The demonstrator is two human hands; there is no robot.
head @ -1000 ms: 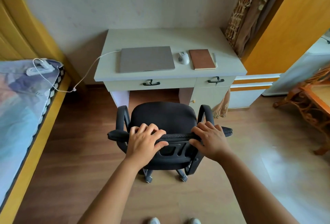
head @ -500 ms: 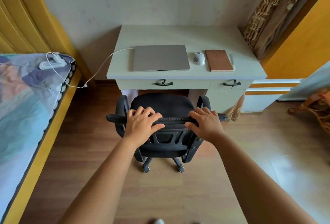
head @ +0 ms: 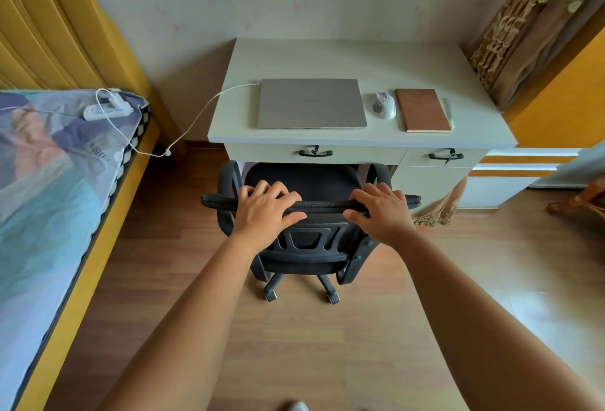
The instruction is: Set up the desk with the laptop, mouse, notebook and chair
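Head view, near to far. My shoe tip [head: 296, 406] at 6 o'clock on the wood floor [head: 294, 345], both forearms reaching up the frame. My left hand [head: 266, 211] is clamped on the top edge of the chair [head: 307, 247] backrest, fingers curled over the front, thumb under the rim at the back. My right hand [head: 381, 211] grips the same edge just to the right, same grip. Chair is black, on castors, backrest toward me, seat facing 12 o'clock and its front already tucked beneath the table [head: 327, 57] edge, armrests just at the drawer front.

Further out on the table: laptop [head: 311, 103] shut, lying flat at centre, white cable [head: 203, 112] running from its left side off toward 9 o'clock to a charger block [head: 106, 109] on the bed [head: 49, 181]. Mouse [head: 384, 105] just right of the laptop, apart from it. Notebook [head: 422, 110] closed, just right of the mouse, a pen [head: 449, 109] along its far side, touching or nearly, can't tell.

Step, my read: chair placement, last item; the other three look placed. Near done.

Next move calls for a short straight push toward 12 o'clock, both hands even so the castors don't swing it, armrests watched against the drawer front and handles [head: 316, 152], then let go. Curtain [head: 438, 207] hem at 2 o'clock near the right armrest, may snag.
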